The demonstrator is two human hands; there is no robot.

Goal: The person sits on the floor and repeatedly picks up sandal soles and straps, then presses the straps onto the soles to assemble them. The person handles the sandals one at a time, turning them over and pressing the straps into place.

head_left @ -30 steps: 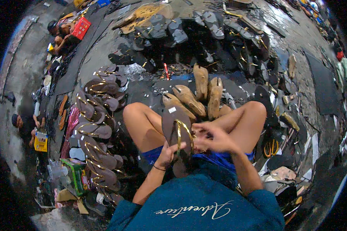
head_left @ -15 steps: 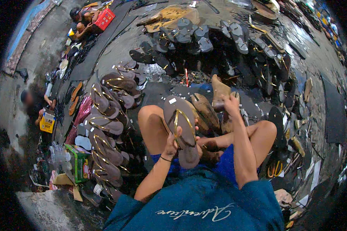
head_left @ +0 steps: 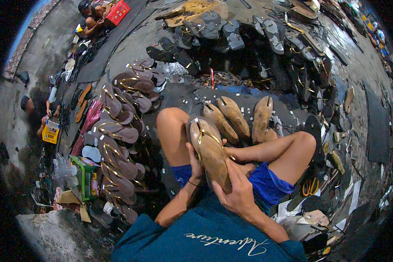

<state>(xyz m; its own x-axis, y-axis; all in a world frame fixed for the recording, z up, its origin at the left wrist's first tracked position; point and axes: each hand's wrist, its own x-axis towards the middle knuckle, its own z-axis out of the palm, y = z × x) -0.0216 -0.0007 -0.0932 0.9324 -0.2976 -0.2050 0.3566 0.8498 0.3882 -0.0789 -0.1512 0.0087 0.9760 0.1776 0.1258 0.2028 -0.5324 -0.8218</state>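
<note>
The left hand (head_left: 195, 165) curls firmly around the edge of the sandal (head_left: 191, 131) at mid-frame, seemingly to steady it. The right hand (head_left: 239, 187) clasps the heel end of the wooden foot form (head_left: 215, 159) lying along the sandal, under its gold strap (head_left: 200, 139); this hold probably keeps form and sole aligned. Just above and right of centre, more wooden forms (head_left: 263, 118) lie, apparently for easy reach. Left of centre, strapped sandals (head_left: 119, 162) overlap in a column, perhaps saving floor space.
</note>
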